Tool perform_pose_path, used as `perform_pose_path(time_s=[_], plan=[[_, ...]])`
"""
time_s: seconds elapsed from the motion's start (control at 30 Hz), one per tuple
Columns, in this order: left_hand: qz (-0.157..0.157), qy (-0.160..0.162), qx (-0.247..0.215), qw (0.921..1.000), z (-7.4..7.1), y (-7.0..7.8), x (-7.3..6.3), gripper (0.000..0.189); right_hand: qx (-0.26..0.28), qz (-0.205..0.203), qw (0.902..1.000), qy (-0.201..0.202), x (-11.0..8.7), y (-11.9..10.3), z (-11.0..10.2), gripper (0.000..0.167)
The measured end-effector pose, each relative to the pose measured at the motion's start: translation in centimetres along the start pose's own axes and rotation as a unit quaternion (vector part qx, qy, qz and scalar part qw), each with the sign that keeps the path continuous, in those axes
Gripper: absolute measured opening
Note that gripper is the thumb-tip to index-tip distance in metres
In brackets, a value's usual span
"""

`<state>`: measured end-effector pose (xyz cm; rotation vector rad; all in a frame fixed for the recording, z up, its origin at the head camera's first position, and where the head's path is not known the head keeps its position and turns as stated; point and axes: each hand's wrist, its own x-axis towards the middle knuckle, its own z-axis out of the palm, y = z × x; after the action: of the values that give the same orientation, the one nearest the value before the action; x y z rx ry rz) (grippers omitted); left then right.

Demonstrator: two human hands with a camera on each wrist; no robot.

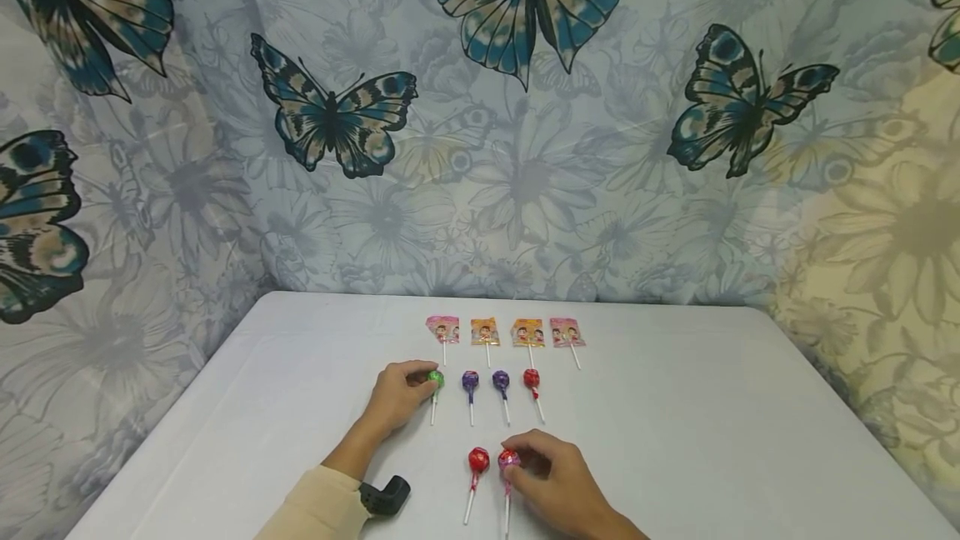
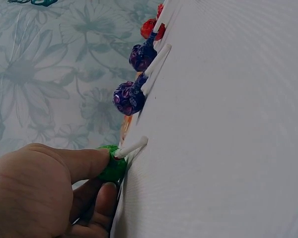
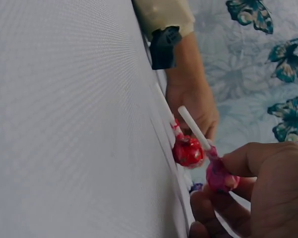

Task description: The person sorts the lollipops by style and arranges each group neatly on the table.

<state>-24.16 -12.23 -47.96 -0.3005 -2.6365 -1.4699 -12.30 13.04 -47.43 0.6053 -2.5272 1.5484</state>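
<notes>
My left hand (image 1: 399, 395) pinches the head of a green-wrapped lollipop (image 2: 117, 171) at the left end of the middle row, its stick pointing toward me. With thumb and fingers, my right hand (image 1: 558, 473) pinches a pink and purple lollipop (image 3: 219, 176) nearer the front edge. A red lollipop (image 1: 477, 461) lies just left of it, untouched. To the right of the green one lie a purple lollipop (image 1: 470, 382), another purple lollipop (image 1: 501, 382) and a red lollipop (image 1: 532, 379).
Behind that row lie several flat-packed lollipops: a pink packet (image 1: 444, 328), an orange packet (image 1: 484, 331), a second orange packet (image 1: 528, 332) and a second pink packet (image 1: 567, 332). They rest on the white table (image 1: 712, 423), before a butterfly-patterned backdrop (image 1: 525, 190).
</notes>
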Motion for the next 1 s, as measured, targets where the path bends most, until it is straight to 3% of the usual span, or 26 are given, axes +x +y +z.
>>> perform_pose_path(time_s=[0.27,0.47,0.73,1.0], plan=[[-0.002,0.0,-0.001,1.0,-0.2,-0.2,0.1,0.026,0.047,0.0,0.9985,0.028,0.4,-0.1,0.0,0.028],[0.003,-0.003,-0.01,0.9999,0.1,-0.2,0.1,0.025,0.05,-0.028,0.9964,0.062,0.7,-1.0,-1.1,0.029],[0.011,-0.007,-0.013,0.9998,0.3,-0.1,0.1,0.025,0.04,0.004,0.9943,0.099,1.0,-1.4,-2.2,0.031],[0.008,-0.003,-0.015,0.9998,0.1,-0.1,0.2,0.025,0.033,-0.024,0.9905,0.132,1.9,-1.4,-3.6,0.032]])
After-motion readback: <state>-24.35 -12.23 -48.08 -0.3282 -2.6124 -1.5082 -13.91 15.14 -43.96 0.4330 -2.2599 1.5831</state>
